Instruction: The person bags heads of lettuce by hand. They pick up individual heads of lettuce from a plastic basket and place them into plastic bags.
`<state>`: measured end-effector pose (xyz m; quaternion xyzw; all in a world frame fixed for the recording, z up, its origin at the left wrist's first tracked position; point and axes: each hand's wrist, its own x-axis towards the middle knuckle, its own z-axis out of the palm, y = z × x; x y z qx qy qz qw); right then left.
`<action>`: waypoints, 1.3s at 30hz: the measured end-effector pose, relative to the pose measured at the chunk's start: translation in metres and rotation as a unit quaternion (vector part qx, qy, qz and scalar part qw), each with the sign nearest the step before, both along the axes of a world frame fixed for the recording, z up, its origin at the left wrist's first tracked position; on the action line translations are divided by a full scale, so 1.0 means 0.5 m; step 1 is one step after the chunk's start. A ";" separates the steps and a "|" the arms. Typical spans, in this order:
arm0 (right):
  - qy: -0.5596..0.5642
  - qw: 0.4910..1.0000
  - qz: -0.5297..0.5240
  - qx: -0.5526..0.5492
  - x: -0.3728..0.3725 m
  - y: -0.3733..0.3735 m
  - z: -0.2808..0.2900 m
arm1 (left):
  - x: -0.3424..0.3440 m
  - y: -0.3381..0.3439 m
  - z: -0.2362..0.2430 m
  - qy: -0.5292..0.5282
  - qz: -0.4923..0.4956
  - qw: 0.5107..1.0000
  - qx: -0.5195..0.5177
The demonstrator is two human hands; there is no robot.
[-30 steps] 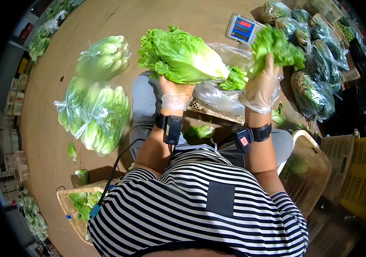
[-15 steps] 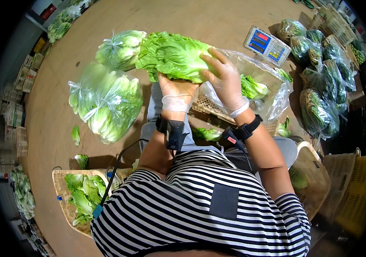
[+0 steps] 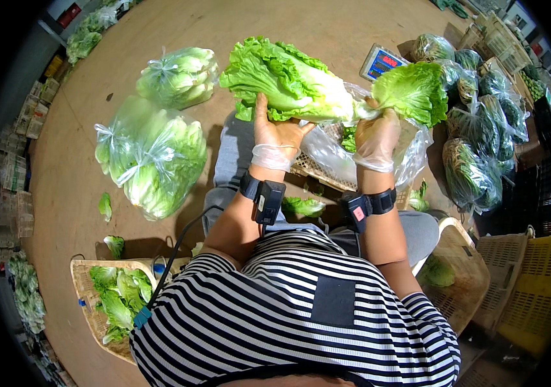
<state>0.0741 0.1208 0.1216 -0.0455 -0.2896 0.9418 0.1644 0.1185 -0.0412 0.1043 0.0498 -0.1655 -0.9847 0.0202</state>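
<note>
Now the left hand, in a thin clear glove, is cradling a big frilly green lettuce head at upper centre, fingers spread wide under its pale ribbed base. The right hand, gloved too, is gripping a smaller crinkled lettuce bunch by its stalk, fingers wrapped closed. Half a second ago that hand was resting on the big head; now it is pulling away to the right with its own bunch. Below them a clear crumpled plastic bag is lying over a woven tray. Knotted clear bags of lettuce are sitting centre left, a blue-faced rectangular scale upper right.
</note>
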 end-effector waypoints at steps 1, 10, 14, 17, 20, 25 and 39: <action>-0.040 0.998 0.037 -0.033 -0.010 0.020 -0.008 | -0.001 0.002 0.000 0.013 -0.007 1.000 0.004; 0.322 0.803 0.257 0.430 0.193 -0.138 0.095 | -0.013 -0.018 -0.031 0.099 0.024 0.994 0.051; 0.319 0.733 0.123 0.588 0.157 -0.103 0.164 | -0.021 -0.053 -0.051 0.119 0.009 0.993 0.022; 0.058 0.831 0.017 0.552 0.048 -0.036 -0.029 | -0.016 -0.033 -0.025 0.085 0.030 0.996 0.006; -0.104 0.922 0.238 0.286 0.060 0.013 -0.057 | -0.035 -0.006 -0.065 0.088 -0.006 0.994 -0.064; -0.095 0.930 0.140 0.326 -0.005 0.219 -0.094 | -0.108 -0.023 -0.126 0.089 -0.103 0.989 -0.056; -0.543 0.780 0.186 0.249 -0.092 0.394 -0.417 | -0.251 0.206 -0.365 -0.181 -0.292 0.800 -0.492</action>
